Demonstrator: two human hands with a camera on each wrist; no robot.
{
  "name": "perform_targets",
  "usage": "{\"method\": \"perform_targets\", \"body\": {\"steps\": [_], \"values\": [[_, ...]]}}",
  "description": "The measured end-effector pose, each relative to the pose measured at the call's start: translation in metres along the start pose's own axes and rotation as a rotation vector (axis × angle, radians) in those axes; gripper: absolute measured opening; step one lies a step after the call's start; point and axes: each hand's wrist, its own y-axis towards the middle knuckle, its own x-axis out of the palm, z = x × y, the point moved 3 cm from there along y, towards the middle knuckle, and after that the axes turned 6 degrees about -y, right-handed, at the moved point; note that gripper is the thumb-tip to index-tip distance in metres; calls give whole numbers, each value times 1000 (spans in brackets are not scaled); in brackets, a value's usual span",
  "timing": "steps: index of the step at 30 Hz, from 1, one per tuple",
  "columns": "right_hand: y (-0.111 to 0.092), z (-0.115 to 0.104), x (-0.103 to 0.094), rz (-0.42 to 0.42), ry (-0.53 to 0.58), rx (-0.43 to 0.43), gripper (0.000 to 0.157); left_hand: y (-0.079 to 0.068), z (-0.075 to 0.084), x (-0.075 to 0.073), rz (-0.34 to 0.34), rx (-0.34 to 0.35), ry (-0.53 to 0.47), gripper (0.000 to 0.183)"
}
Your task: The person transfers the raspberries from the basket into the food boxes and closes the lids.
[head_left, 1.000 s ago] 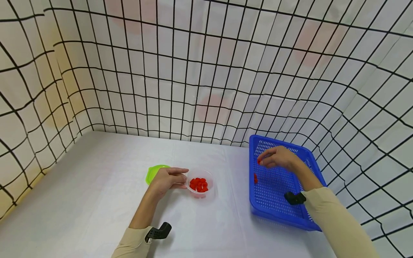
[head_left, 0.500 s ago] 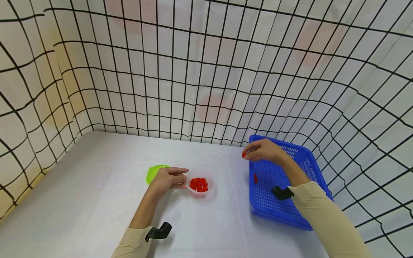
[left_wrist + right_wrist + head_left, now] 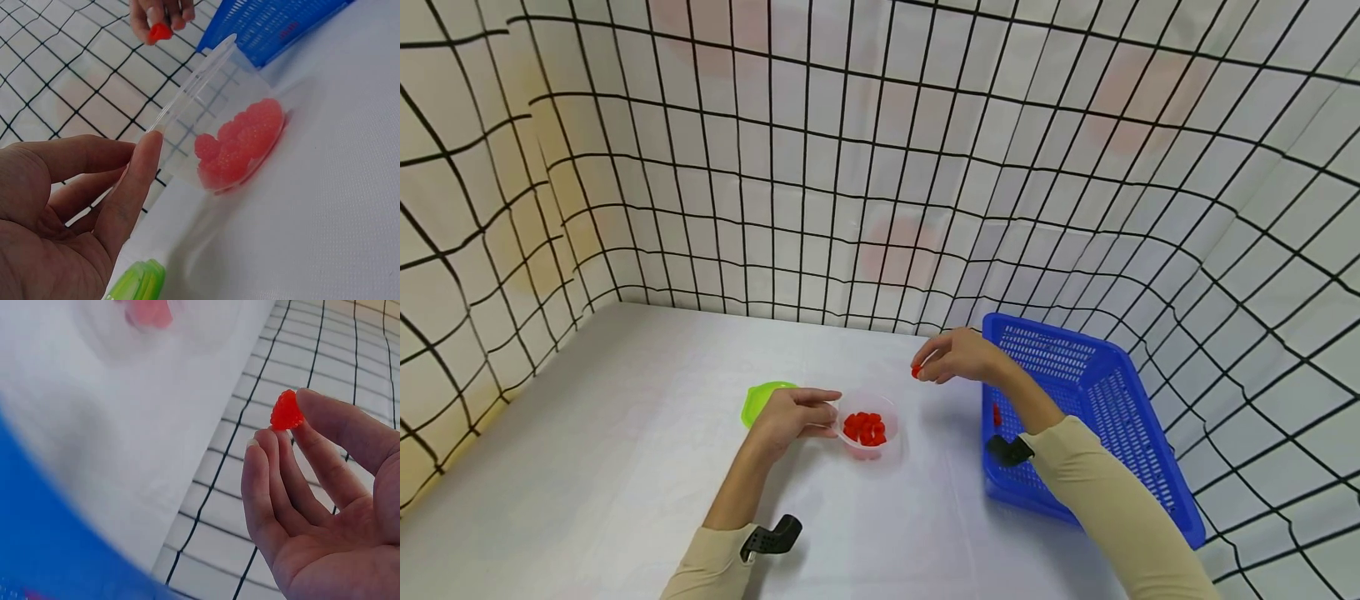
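My left hand point(image 3: 793, 414) pinches the rim of a clear round plastic tub point(image 3: 250, 72) between thumb and fingers. Red raspberries point(image 3: 240, 140) lie in a heap on the tub's bottom. One more raspberry point(image 3: 286, 411) is pinched between the thumb and forefinger of my right hand point(image 3: 958, 354), its other fingers loosely bent. That hand is in the air over the table, between the tub and the blue plastic basket point(image 3: 1120, 379). Inside the basket, by its left wall, a bit of red point(image 3: 997, 414) shows, partly cut off by the rim.
A bright green lid point(image 3: 758, 403) lies on the white tabletop point(image 3: 625, 433) just behind and left of my left hand. Black wire mesh point(image 3: 820, 192) over white sheeting closes off the back and both sides. The basket stands near the right-hand mesh.
My right hand has carried the raspberry left, out of the basket, across its left rim and toward the tub. My left hand keeps its hold on the tub.
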Motion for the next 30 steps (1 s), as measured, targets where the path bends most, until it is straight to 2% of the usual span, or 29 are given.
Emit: {"method": "perform_targets", "body": {"steps": [20,30], "values": [[23,-18,49,-127,19,45,18,1,0,1,5,2,3,35],[25,-18,64,-143,10,73,15,1,1,0,7,1,8,34]]}}
